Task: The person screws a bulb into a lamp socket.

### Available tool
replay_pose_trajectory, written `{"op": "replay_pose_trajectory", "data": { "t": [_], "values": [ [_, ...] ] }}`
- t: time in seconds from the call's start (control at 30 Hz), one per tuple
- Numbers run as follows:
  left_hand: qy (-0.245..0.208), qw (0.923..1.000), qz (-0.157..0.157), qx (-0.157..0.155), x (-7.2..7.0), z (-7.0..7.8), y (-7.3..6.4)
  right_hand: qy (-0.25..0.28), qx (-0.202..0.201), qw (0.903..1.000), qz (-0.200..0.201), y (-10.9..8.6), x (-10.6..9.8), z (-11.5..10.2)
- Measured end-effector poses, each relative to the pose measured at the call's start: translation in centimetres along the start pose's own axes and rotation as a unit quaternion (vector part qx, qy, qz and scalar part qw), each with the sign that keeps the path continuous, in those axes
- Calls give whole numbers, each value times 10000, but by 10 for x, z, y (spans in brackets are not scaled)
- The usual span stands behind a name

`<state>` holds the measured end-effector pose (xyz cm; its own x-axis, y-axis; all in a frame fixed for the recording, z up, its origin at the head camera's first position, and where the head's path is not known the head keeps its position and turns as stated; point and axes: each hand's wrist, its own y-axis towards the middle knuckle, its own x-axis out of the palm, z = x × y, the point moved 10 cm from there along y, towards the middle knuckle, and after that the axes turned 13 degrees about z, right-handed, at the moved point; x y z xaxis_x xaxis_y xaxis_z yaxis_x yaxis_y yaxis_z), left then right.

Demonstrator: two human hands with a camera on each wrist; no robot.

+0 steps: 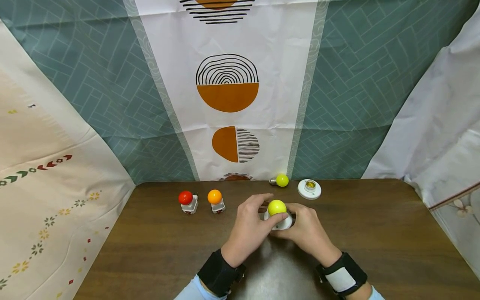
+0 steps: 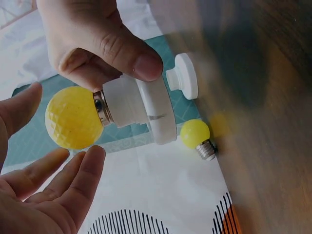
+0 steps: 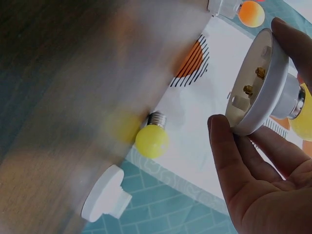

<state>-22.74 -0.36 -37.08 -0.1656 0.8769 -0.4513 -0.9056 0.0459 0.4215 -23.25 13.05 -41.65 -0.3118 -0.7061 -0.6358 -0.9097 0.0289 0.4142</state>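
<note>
My right hand [image 1: 309, 229] holds a white round lamp socket [image 2: 161, 107] by its rim, tilted so that its hollow underside with brass screws shows in the right wrist view. A yellow light bulb [image 2: 73, 117] sits in the socket's mouth, a band of its metal screw base still visible. Around the bulb, my left hand [image 1: 247, 229] has its thumb and fingers spread, with gaps to the glass in the left wrist view. Behind the hands, a second yellow bulb [image 1: 282, 180] lies on its side, left of another white round socket [image 1: 309, 189].
On the left of the wooden table [image 1: 157, 250], a red bulb [image 1: 185, 198] and an orange bulb [image 1: 214, 196] stand in white square holders. A patterned cloth [image 1: 277, 96] hangs along the table's back edge, with further cloths at both sides.
</note>
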Motion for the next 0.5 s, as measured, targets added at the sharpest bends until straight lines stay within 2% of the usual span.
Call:
{"op": "replay_pose_trajectory", "data": {
  "t": [0.27, 0.5],
  "values": [
    [65, 10000, -27, 43, 2, 2, 2, -8, -25, 10000, -36, 2, 0, -2],
    [70, 9993, -149, 346, 4, 7, 0, -3, 74, 9999, -102, 1, 1, -1]
  ]
}}
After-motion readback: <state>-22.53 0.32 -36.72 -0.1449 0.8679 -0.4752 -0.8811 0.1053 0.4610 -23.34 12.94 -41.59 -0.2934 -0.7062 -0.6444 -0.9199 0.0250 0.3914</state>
